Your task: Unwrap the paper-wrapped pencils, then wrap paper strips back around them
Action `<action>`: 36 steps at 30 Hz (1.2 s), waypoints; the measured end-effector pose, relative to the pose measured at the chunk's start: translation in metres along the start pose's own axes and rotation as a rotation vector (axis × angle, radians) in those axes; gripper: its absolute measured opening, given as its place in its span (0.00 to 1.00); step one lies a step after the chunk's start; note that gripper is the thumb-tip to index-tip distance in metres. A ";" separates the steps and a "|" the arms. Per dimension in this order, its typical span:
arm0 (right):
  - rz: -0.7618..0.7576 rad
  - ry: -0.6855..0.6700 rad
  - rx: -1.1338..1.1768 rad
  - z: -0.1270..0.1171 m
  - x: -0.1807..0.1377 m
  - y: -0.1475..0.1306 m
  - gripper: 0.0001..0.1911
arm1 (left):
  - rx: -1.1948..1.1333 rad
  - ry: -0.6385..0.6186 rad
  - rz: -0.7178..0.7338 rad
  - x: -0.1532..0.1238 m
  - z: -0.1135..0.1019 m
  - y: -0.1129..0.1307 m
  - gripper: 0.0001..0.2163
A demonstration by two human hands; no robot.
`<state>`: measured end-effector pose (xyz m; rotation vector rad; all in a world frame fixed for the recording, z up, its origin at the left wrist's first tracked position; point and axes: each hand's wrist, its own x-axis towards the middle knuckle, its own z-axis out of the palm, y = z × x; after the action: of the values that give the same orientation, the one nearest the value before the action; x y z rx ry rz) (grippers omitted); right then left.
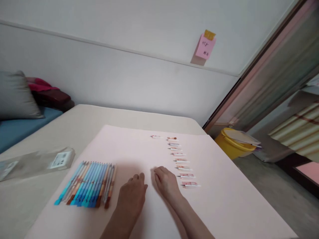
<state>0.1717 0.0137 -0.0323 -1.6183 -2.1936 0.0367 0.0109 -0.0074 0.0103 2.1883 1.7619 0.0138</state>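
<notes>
On the pale pink sheet [224, 199], both hands lie palm down and empty. The fingers [139, 178] of the left hand [132, 196] are stretched out side by side. Those of the right hand [166, 182] are likewise flat and loosely together, and nothing is gripped in either. The two hands sit just beside each other, their fingertips near but apart.

Just right of the right hand runs a column of small pen parts [181, 162], each lying crosswise, from near the knuckles up toward the far edge of the sheet. The lowest two lie closest to that hand without touching it. One more small piece [156, 136] lies alone to the left of the column's top. Left of the left hand, a row of pens [87, 187], mostly blue with a few brown ones, lies packed side by side.

The sheet covers much of a beige bench [82, 119]. A clear plastic packet [37, 162] rests on the bench's left side. Beyond it, a grey cushion [15, 96] and red cloth [42, 85] sit on a blue seat [22, 127]. A pink note [205, 47] hangs on the white wall, and a yellow bucket [230, 146] stands on the floor at right.
</notes>
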 end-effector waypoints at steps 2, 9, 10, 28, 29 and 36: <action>0.051 -0.004 -0.038 0.004 0.017 0.013 0.09 | -0.014 -0.006 0.013 0.000 -0.001 0.000 0.13; 0.155 -0.077 -0.239 0.034 0.106 0.062 0.09 | -0.042 -0.032 0.021 0.003 -0.002 -0.002 0.13; 0.166 -0.078 -0.250 0.038 0.118 0.069 0.09 | -0.048 -0.034 0.020 0.003 -0.002 -0.003 0.13; 0.199 -0.090 -0.355 0.064 0.154 0.102 0.14 | -0.133 -0.006 0.028 0.006 0.002 0.001 0.15; 0.204 -0.087 -0.353 0.064 0.153 0.103 0.14 | -0.148 0.001 0.024 0.006 0.003 0.001 0.15; 0.189 -0.127 -0.301 0.062 0.150 0.098 0.11 | -0.512 0.124 -0.077 0.008 0.010 -0.001 0.11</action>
<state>0.2037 0.1970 -0.0684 -2.0356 -2.2149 -0.1481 0.0137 -0.0024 -0.0006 1.7787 1.6725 0.5318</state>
